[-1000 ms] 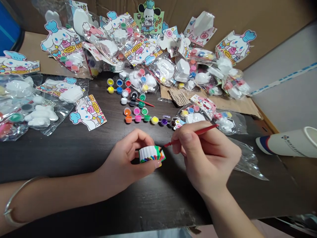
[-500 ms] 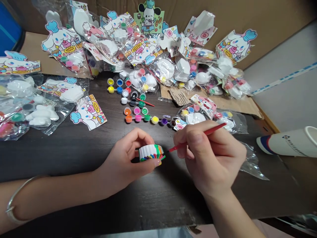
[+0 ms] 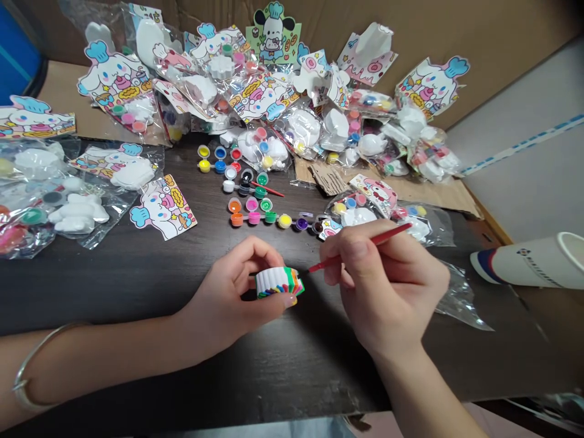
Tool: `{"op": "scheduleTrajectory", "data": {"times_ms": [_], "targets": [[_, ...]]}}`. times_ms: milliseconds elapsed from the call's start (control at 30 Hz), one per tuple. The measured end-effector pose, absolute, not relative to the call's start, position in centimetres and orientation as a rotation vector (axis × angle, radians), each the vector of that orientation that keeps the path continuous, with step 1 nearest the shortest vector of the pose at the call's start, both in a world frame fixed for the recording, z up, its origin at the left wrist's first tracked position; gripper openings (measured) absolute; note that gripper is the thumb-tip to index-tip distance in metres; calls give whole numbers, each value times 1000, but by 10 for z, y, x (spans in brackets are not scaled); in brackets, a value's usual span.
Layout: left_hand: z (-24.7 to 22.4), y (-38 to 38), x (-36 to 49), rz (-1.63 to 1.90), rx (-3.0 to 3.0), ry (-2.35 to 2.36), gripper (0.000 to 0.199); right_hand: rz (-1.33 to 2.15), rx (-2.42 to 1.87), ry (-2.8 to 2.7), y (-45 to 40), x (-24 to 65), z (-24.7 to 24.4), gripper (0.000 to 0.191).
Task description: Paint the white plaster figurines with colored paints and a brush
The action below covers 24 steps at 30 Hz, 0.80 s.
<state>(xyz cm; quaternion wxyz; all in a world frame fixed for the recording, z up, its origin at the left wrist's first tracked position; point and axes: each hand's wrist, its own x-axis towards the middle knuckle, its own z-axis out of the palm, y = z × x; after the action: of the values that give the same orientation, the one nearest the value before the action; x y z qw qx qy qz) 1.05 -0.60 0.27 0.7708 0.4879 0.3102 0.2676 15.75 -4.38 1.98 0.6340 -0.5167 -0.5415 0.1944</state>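
Between the thumb and fingers of my left hand point(image 3: 232, 298) is a small ridged white figurine point(image 3: 274, 280), its lower edge striped in several colours and its right end green and orange. My right hand point(image 3: 387, 286) grips a red paintbrush point(image 3: 360, 246) like a pen. The dark brush tip is close to the figurine's right end; whether they touch I cannot tell. Beyond my hands, open paint pots stand in joined strips: yellow, blue and red ones point(image 3: 219, 165), white, black and green ones point(image 3: 244, 187), and a longer strip point(image 3: 269, 218) from orange to dark brown.
A second red brush point(image 3: 269, 190) lies by the paint pots. Clear bags of white figurines point(image 3: 305, 125) are heaped along the back, more bags point(image 3: 77, 210) at the left. A printed card point(image 3: 164, 207) lies left of the paints. A paper cup point(image 3: 531, 260) lies on its side at the right.
My right hand and the brush have shifted slightly left and up toward the figurine's upper right end. The left hand has stayed in place with the figurine.
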Motion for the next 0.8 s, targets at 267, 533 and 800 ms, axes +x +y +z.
{"op": "scheduleTrajectory", "data": {"times_ms": [267,533,800], "targets": [[4,-7,11,579,1077,695,21,397,-1183,-1266,-44,157,19,22],[6,-7,13,585,1078,706,22,382,-1201,-1291,-44,157,20,20],[8,-8,12,556,1097,730,21,378,-1175,-1326,-41,157,18,20]]}}
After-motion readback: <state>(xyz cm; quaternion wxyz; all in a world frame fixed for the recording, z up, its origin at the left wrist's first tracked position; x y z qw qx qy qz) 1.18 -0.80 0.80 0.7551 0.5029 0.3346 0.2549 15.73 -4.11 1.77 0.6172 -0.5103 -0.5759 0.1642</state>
